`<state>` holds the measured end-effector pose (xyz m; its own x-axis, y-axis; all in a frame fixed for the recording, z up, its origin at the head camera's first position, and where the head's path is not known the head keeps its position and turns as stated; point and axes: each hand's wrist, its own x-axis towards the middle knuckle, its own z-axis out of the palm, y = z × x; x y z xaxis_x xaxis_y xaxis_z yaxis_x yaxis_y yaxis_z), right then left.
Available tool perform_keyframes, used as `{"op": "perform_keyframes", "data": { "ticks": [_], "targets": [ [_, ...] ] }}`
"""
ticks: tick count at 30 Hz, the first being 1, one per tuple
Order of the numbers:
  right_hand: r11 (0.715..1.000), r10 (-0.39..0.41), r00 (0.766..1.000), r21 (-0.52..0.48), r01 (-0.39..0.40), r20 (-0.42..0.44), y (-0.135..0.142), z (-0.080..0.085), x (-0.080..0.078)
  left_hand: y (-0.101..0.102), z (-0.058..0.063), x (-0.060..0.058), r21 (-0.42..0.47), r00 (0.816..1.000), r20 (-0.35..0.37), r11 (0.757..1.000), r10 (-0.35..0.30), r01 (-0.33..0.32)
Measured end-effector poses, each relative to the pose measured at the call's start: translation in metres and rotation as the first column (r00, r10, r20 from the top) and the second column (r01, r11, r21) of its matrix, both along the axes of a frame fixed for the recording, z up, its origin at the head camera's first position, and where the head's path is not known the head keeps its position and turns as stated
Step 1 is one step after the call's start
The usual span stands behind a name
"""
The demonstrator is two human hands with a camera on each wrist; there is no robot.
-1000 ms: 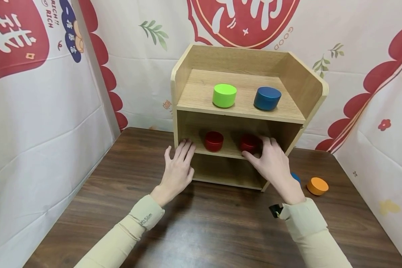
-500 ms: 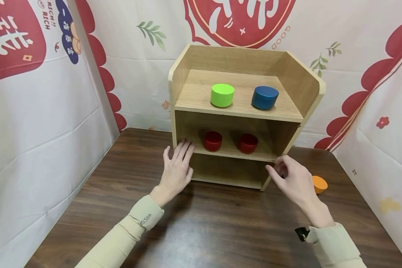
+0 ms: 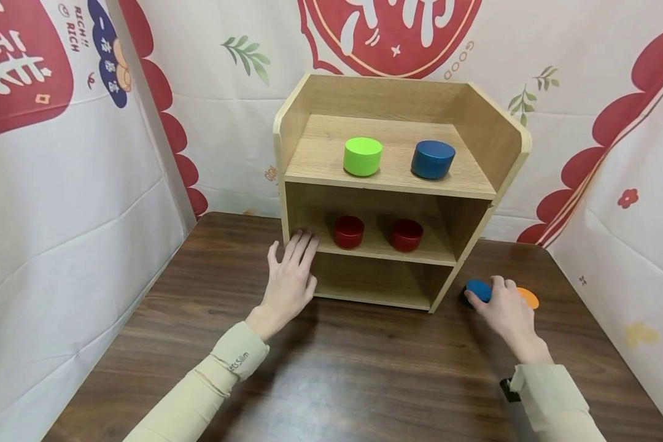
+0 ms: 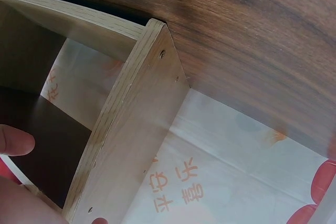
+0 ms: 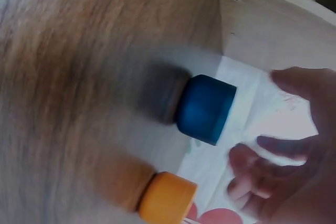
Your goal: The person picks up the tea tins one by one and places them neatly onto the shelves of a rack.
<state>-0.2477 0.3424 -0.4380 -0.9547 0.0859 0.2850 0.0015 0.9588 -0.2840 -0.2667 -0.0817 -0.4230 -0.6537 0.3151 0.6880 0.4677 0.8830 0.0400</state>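
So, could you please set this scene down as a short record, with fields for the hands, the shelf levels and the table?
Left hand: rests at the left front edge of the wooden shelf unit
Right hand: near the lower blue tin, with a gap between them in the right wrist view
Top level: green tin on the left, upper blue tin on the right
Middle level: left red tin and right red tin, side by side
Table: lower blue tin and orange tin, right of the unit

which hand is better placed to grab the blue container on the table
Probably the right hand: it hovers close to that blue container, while the left hand is at the shelf unit's opposite side.
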Motion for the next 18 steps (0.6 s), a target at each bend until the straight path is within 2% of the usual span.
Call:
{"op": "perform_keyframes", "data": {
  "ticks": [3, 9, 14, 18],
  "targets": [
    [0.999, -0.041, 0.99, 0.004, 0.041, 0.136, 0.005, -0.008, -0.005, 0.0, 0.0, 0.0, 0.001, 1.0, -0.002, 1.0, 0.0, 0.0],
    [0.998, -0.047, 0.956, -0.017, 0.054, 0.291, 0.012, -0.014, -0.017, -0.001, -0.001, -0.002, 0.004, 1.0, -0.002, 1.0, -0.002, 0.002],
    [0.998, -0.021, 0.935, -0.049, 0.041, 0.355, 0.018, -0.015, -0.022, -0.001, -0.002, -0.002, 0.009, 1.0, -0.021, 1.0, -0.01, 0.01],
    [0.997, 0.001, 0.936, -0.071, 0.025, 0.351, 0.02, -0.016, -0.024, 0.0, -0.002, -0.002, 0.014, 1.0, -0.023, 1.0, -0.013, 0.014]
  ]
}}
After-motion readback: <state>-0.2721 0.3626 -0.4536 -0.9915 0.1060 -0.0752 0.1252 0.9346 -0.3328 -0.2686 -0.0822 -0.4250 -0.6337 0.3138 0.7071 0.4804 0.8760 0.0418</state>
